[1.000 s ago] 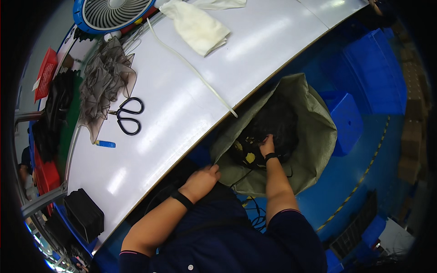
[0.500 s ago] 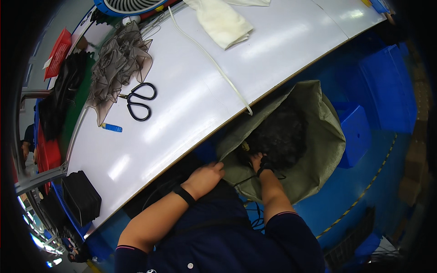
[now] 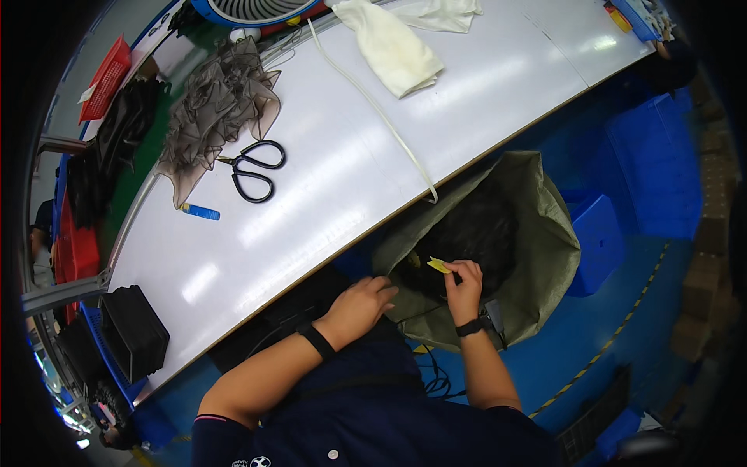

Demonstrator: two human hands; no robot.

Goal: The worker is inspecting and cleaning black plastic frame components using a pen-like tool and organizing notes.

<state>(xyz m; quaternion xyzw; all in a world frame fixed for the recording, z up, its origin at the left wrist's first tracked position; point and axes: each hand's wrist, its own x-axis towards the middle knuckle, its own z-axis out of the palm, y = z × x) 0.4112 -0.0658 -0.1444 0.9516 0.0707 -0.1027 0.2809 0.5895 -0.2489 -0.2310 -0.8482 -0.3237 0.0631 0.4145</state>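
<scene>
- Nearest, the left hand (image 3: 359,305) lies with fingers curled loosely at the near left rim of the grey-green sack (image 3: 545,257); it touches the rim, but whether it grips the cloth I cannot tell.
- Just right of it, the right hand (image 3: 464,286) is closed in a pinch on a small yellow tag (image 3: 438,265), held between thumb and fingertips over the sack's mouth; a black band sits on that wrist.
- The sack stands open on the blue floor (image 3: 615,350), just beside the near edge of the surface (image 3: 311,202); inside it lies a dark bundle of black material (image 3: 475,229), directly beyond the yellow tag.
- To the right of the sack, a blue stool (image 3: 597,233) stands on the floor, touching or nearly touching the sack's side.
- On the surface, well left of the hands, a black case (image 3: 134,333) sits at the near left edge.
- Farther in, black scissors (image 3: 253,170) lie beside a small blue marker (image 3: 201,211) and a crumpled grey mesh cloth (image 3: 218,109).
- A white tube (image 3: 373,109) runs from the far side to the near edge above the sack, with a cream cloth (image 3: 393,50) beside it.
- At the far left, a red basket (image 3: 105,78) stands; its contents are not visible.
</scene>
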